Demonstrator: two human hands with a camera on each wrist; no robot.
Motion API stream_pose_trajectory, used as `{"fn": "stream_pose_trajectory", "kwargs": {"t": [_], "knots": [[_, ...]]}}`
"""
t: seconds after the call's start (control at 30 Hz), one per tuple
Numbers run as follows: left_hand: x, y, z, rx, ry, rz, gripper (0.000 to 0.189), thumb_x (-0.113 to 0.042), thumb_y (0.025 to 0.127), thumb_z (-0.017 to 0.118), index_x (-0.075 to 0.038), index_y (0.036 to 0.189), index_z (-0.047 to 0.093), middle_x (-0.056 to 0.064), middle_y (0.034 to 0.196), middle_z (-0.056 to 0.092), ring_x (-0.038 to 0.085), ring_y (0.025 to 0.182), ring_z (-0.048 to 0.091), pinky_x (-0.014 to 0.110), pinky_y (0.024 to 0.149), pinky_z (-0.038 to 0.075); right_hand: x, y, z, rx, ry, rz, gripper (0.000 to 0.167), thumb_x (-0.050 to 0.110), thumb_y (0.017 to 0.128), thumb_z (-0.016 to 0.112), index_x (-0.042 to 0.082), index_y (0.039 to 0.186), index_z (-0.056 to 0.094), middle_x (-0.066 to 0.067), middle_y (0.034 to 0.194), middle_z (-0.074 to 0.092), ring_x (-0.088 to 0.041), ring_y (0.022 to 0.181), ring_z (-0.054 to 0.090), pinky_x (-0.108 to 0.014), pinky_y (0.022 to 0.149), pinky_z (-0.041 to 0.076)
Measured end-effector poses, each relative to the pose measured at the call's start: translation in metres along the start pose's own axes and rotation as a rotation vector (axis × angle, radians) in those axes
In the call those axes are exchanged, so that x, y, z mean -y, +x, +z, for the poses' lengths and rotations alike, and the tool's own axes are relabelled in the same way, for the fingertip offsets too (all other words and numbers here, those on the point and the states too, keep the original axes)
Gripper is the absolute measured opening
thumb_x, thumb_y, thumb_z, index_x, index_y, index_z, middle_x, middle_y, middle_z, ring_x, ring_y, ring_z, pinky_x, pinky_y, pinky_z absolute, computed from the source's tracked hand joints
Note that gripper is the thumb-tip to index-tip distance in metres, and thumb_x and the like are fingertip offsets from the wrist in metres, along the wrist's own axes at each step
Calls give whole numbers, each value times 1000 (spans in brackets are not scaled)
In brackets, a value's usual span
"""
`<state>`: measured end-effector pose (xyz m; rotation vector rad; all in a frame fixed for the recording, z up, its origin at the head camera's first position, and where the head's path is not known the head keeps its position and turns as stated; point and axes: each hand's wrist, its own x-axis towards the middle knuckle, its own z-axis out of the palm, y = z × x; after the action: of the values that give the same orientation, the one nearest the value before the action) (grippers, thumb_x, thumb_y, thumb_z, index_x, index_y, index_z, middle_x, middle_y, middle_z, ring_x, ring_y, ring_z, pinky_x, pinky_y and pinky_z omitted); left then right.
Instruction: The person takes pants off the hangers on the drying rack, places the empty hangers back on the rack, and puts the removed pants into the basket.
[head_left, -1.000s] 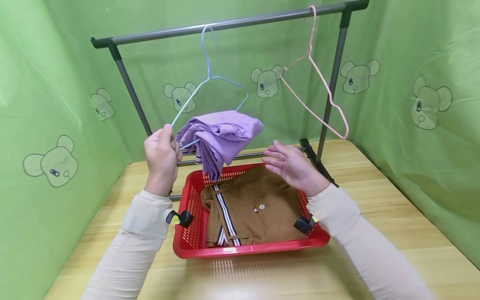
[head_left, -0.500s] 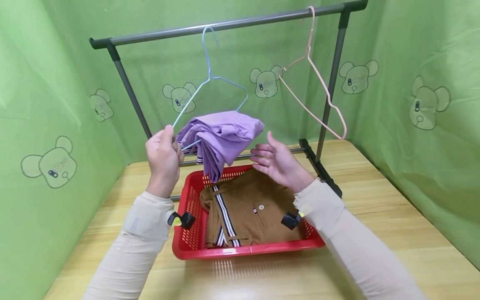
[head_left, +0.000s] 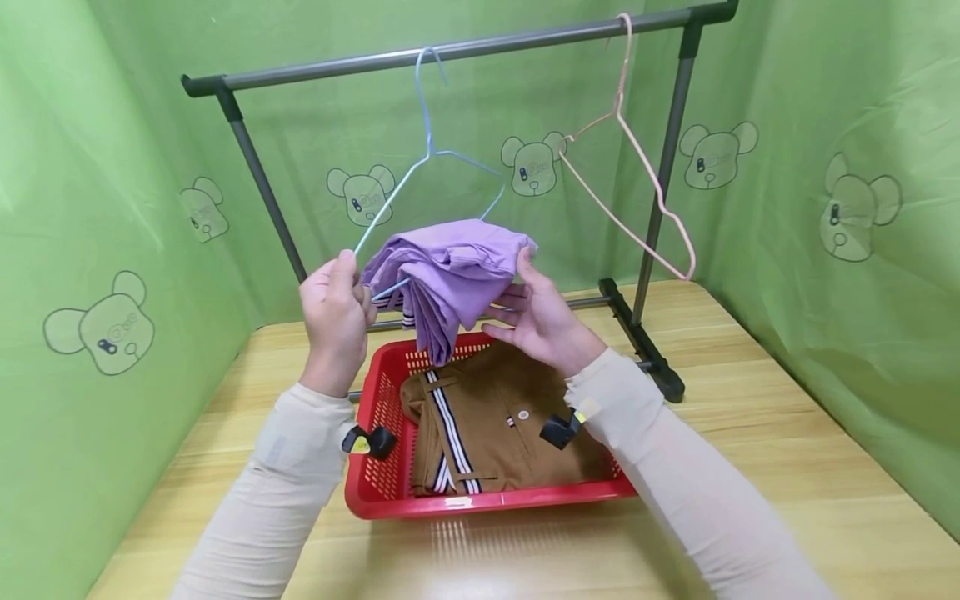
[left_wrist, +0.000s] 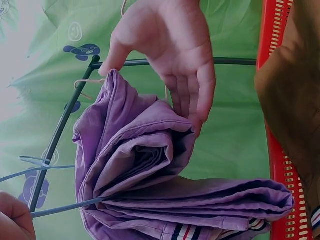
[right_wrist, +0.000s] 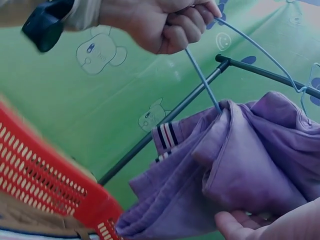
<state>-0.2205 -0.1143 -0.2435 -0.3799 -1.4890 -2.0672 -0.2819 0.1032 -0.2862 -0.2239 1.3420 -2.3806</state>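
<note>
My left hand (head_left: 336, 312) grips the lower left corner of a light blue clothes hanger (head_left: 408, 173), whose hook sits at the rack's top rail. Over the hanger's lower bar hangs a folded purple garment (head_left: 457, 267) with dark, white and red striped trim. At the garment's right end is my right hand (head_left: 540, 321), fingers loosely extended along its underside. In the left wrist view, the thumb of the right hand (left_wrist: 175, 45) meets the garment's top edge. The right wrist view has the left hand (right_wrist: 175, 27) curled round the hanger wire.
A red perforated basket (head_left: 375, 467) below holds a folded brown garment (head_left: 495, 433) with a white button and striped trim. A pink hanger (head_left: 660, 187) hangs on the right of the grey clothes rack (head_left: 517, 40). Green printed cloth surrounds the wooden table (head_left: 780, 467).
My right hand has moved left and reached the purple garment's right end. The blue hanger and garment have shifted slightly right, with the left hand still gripping the corner.
</note>
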Motion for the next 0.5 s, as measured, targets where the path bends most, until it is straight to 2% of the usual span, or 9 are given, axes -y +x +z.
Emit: {"fn": "stream_pose_trajectory", "kwargs": {"t": [0.17,0.3,0.5], "knots": [[2,-2,2,12,9,5,44,-12,102,41,-14,58,37,-7,42,29,6,36,23,20,35,18,1,5,5,-16,132,61,87,68,93,32,5,151,13,-24,155,13,-40,141,21,-57,111,22],[4,-4,3,16,11,19,44,-11,102,41,-14,58,35,-6,42,28,6,37,22,21,36,17,2,9,9,-17,234,89,92,75,86,38,14,153,17,-22,156,11,-41,142,18,-66,109,16],[6,-6,2,8,20,25,45,-11,101,41,-14,57,36,-6,42,29,7,37,24,20,36,20,0,13,13,-3,287,102,90,79,80,43,26,151,24,-17,158,15,-42,143,15,-70,107,7]]}}
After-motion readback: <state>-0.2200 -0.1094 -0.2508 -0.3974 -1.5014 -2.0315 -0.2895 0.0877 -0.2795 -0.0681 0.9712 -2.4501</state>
